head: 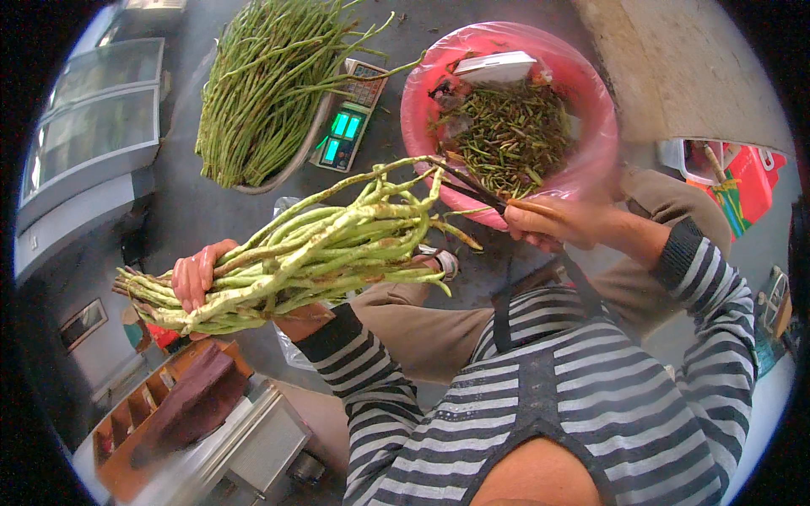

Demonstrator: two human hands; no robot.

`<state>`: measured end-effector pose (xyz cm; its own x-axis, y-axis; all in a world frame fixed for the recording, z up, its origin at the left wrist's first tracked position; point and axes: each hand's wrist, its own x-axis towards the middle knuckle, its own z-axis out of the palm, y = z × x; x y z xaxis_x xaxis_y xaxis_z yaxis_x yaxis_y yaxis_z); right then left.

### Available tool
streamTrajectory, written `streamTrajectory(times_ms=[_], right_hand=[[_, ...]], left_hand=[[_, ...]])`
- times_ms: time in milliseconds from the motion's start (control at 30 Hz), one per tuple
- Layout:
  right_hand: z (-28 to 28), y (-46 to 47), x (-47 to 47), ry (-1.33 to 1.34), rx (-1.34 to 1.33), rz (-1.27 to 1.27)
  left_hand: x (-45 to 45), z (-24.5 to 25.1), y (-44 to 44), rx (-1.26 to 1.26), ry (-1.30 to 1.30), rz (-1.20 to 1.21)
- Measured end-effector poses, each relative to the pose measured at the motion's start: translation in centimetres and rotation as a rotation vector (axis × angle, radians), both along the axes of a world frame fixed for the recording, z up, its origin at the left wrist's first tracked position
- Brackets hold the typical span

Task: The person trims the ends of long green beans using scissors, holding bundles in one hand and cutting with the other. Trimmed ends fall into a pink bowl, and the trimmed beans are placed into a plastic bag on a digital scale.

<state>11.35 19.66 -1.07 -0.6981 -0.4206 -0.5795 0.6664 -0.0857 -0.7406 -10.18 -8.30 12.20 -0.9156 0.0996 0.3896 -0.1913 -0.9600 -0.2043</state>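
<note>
My left hand (199, 277) grips a thick bundle of long beans (329, 246), pale green with brown patches. Its darker ends stick out past my fist at the left, while looped and loose tips spread towards the right. In my right hand (547, 221) is a pair of scissors (471, 183), dark blades pointing left at the upper bean tips. The blades look parted; whether a bean lies between them is hard to tell. Just beyond sits a tub lined with a pink plastic bag (604, 126), holding many short bean trimmings (512, 136) and a white foam box (495, 66).
A large heap of long beans (266, 95) fills a tray on a digital scale (345, 136) with lit green displays. Glass-fronted cabinets (95, 120) stand at the left. A wooden compartment box (126, 411) is at lower left, and a red bag (759, 183) at the right.
</note>
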Motion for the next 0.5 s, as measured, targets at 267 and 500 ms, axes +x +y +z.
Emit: streamTrajectory(times_ms=[267, 500], right_hand=[[0.2, -1.1, -0.2, -0.196, -0.173, -0.082], [1.1, -1.5, -0.9, -0.25, -0.269, -0.12]], left_hand=[[3.0, 1.4, 2.6, -0.321, 0.098, 0.116], [1.6, 0.4, 4.2, -0.207, 0.291, -0.125]])
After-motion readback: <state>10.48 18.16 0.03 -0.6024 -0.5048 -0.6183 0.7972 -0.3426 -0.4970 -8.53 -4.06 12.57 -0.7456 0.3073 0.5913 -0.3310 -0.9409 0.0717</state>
